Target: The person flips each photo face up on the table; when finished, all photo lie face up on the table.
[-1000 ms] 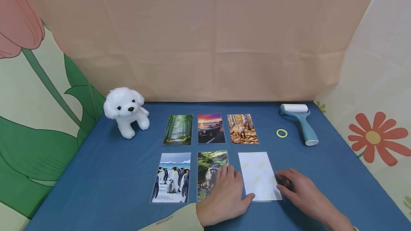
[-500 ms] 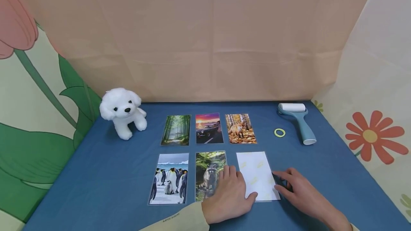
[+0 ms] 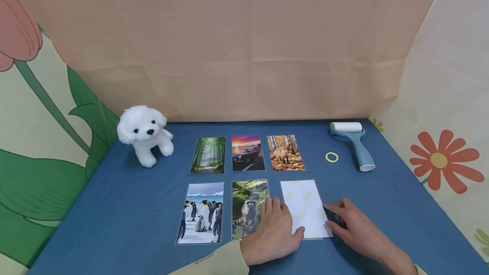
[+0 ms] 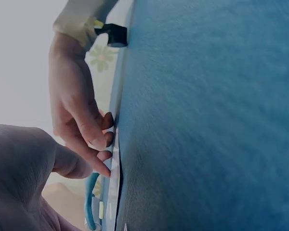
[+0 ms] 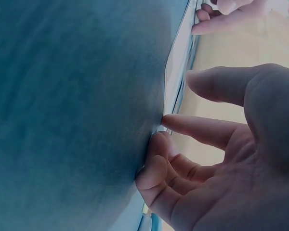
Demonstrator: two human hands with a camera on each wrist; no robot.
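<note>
A white card (image 3: 305,207) with faint yellow marks lies flat at the front right of two rows of picture cards. My left hand (image 3: 272,232) rests across the raccoon card (image 3: 248,211) and the white card's left side, fingers extended forward and thumb spread over the white card's lower part. My right hand (image 3: 357,228) is at the white card's right edge. In the right wrist view, its index fingertip (image 5: 167,120) touches that edge, while the thumb (image 5: 207,85) stands apart and the remaining fingers bend against the cloth. Neither hand grips the card.
Left of the raccoon lies a penguin card (image 3: 202,213). Behind are forest (image 3: 208,155), car (image 3: 247,152) and fox (image 3: 285,152) cards. A white plush dog (image 3: 145,135) stands back left; a yellow-green ring (image 3: 331,153) and a lint roller (image 3: 357,145) lie back right on blue cloth (image 3: 126,211).
My right fingertips have come closer to the white card's right edge and now meet it. My left hand has slid slightly right relative to the cards. The head view has shifted a little.
</note>
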